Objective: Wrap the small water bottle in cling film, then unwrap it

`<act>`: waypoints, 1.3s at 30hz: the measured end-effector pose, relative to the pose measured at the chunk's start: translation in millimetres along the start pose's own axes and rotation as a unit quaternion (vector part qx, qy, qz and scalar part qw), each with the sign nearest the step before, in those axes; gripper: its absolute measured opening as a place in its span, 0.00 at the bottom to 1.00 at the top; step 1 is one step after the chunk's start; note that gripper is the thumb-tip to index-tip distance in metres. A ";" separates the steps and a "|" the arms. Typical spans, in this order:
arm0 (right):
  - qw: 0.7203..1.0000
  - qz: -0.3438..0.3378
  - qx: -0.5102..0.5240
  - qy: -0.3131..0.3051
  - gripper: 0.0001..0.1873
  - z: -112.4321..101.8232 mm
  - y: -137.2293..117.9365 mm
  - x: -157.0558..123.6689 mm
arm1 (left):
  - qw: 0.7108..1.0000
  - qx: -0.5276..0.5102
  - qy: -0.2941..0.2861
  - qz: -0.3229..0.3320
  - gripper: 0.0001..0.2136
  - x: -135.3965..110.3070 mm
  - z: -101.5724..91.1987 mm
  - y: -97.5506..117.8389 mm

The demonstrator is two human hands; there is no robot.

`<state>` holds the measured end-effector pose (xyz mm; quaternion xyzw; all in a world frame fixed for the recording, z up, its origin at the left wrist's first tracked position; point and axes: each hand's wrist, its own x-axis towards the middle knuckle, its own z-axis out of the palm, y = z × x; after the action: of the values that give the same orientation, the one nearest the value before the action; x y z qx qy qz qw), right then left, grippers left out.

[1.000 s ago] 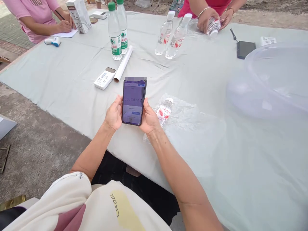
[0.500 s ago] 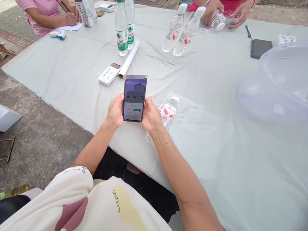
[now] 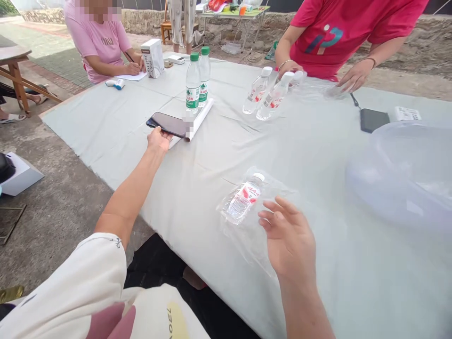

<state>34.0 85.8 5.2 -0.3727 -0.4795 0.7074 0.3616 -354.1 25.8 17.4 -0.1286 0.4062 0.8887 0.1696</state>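
The right hand is open, fingers spread, just beside a wrapped bottle on the cloth. Farther off, the left hand seems to touch, not grip, the phone, which lies flat and dark beside a paper roll.

Two green-capped water bottles upright on pale grey-green tablecloth; infrared thermometer near pink-shirted person writing.
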 end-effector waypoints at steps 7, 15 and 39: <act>0.996 0.009 0.011 0.093 0.15 -48.5 23.3 -2.2 | 0.998 -0.009 0.063 0.026 0.17 26.1 31.6 9.0; 0.999 0.001 0.013 0.049 0.12 -46.9 30.4 -5.9 | 0.993 0.044 0.106 0.021 0.23 6.9 45.1 -32.3; 0.996 -0.030 -0.040 0.074 0.08 -55.2 3.0 -21.2 | 0.762 0.524 -0.375 0.064 0.08 -163.3 -24.6 -95.4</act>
<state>91.6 89.1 -8.3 -0.4235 -0.4902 0.6468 0.4024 -164.6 33.2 -3.1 0.3500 0.7196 0.5240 0.2918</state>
